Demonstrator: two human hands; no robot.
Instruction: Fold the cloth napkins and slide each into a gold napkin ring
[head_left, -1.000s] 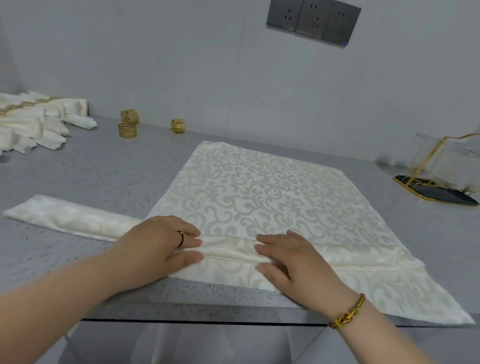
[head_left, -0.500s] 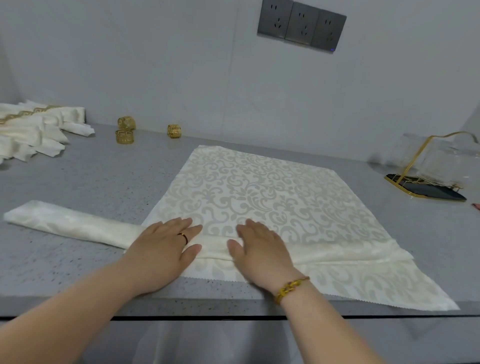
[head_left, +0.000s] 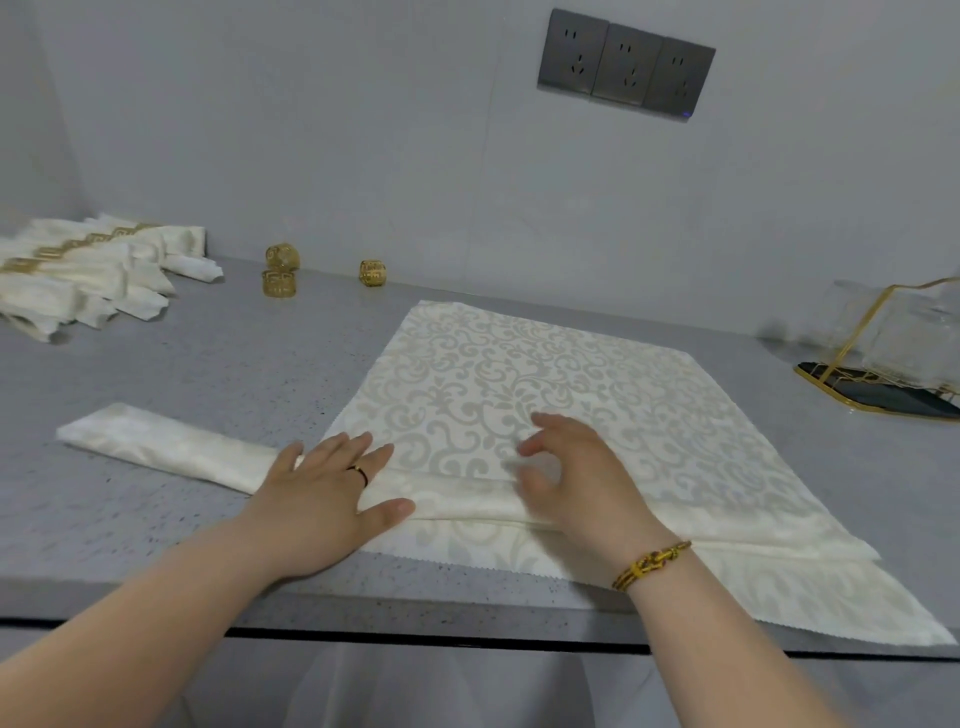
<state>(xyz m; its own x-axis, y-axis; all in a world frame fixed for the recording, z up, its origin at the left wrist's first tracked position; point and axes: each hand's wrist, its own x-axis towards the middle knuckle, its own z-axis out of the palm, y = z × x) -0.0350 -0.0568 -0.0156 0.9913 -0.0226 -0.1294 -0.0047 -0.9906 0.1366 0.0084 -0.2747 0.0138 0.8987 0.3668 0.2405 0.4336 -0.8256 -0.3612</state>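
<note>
A grey speckled counter (head_left: 166, 364) ran the full width, backed by a pale grey wall (head_left: 311, 130). At 12 o'clock, high on that wall, sat a row of three dark grey sockets (head_left: 626, 65) with a small blue light at its lower right corner. At 3 o'clock a clear holder (head_left: 904, 332) with gold wire edges stood on a black, gold-rimmed base (head_left: 878, 397)

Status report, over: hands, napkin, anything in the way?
Left hand flat on the napkin, at its near fold. Right hand loosely curled over it, holding nothing. Napkin mostly spread, no ring on. Gold rings loose by the wall, nothing blocking.
</note>
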